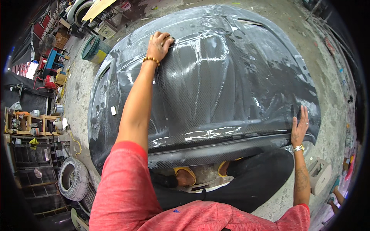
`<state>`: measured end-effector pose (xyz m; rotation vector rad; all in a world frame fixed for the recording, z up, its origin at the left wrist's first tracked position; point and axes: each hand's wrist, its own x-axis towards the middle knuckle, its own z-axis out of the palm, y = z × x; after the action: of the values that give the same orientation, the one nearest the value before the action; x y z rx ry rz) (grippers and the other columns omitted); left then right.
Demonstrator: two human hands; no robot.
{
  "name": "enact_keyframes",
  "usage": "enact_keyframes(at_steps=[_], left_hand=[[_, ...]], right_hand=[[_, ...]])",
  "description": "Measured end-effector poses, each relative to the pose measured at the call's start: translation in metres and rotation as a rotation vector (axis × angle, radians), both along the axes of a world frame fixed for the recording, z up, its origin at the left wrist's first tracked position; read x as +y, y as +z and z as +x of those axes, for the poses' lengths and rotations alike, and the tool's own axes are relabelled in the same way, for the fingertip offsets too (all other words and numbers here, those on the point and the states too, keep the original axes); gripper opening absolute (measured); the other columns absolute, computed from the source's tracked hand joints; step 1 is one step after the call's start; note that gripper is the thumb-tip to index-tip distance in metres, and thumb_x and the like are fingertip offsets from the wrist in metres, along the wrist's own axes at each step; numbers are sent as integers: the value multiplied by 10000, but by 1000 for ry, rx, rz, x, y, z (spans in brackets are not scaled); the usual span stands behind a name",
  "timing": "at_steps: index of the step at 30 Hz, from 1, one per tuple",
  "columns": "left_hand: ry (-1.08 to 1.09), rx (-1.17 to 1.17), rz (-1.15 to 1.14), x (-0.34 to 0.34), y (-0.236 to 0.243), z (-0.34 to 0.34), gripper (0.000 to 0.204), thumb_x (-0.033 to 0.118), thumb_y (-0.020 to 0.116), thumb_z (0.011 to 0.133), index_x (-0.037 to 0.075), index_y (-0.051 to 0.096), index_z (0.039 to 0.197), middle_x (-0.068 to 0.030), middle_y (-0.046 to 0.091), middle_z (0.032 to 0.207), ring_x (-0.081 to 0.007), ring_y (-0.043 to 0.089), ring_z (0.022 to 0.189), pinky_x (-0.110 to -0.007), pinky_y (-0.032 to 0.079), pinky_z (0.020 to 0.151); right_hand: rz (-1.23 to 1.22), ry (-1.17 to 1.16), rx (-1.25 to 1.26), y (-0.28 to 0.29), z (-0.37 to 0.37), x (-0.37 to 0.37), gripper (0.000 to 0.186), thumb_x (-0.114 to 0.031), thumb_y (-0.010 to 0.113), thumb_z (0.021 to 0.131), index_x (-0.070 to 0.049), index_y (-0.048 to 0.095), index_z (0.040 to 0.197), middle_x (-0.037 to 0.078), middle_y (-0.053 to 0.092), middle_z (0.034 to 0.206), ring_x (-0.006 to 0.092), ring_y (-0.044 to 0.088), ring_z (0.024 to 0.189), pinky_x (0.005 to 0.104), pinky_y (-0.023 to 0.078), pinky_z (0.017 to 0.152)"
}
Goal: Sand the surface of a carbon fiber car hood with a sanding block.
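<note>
A big dark carbon-fibre car hood (185,92) lies in front of me, wet and shiny in the middle and greyish at its edges. My left hand (159,45) reaches over to its far part, fingers bent and pressed down on the surface. A bit of something dark shows at the fingertips, too little to name. Near the hood's right front corner rests my right hand (299,125), open, fingers stretched out and close together, holding nothing. A small white block (113,111) lies on the hood's left side.
Left of the hood stands a green and yellow bucket (92,49). A tyre (73,179) lies at lower left, beside a yellow cord (76,144) and a wooden shelf (32,123) of cans. At right is a beige plastic stool (320,176); someone's feet (334,200) show beyond it.
</note>
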<state>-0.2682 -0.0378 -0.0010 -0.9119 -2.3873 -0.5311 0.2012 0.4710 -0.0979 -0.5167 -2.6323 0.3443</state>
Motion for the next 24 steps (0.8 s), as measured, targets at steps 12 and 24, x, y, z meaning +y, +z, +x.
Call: enact_keyframes(at_steps=[12,24], left_hand=[[-148,-263,33,-50,-54,302,321,226,711,915,77,662,1194,-123,611,1129,-341,565,1021,-438,473,930],[192,-344,613,-222,43,326,293,268,678,991,18,733,1134,-114,670,967,-206,662,835,-309,518,747]], right_hand=[[7,33,-160,-5,-1,40,689,-562,492,1017,-203,347,1587,133,333,1625,313,327,1489,487,226,1210],[-183,578,-342,123,-119,-189,688,-509,466,1054,-9,405,1524,225,354,1607,346,262,1530,414,228,1241]])
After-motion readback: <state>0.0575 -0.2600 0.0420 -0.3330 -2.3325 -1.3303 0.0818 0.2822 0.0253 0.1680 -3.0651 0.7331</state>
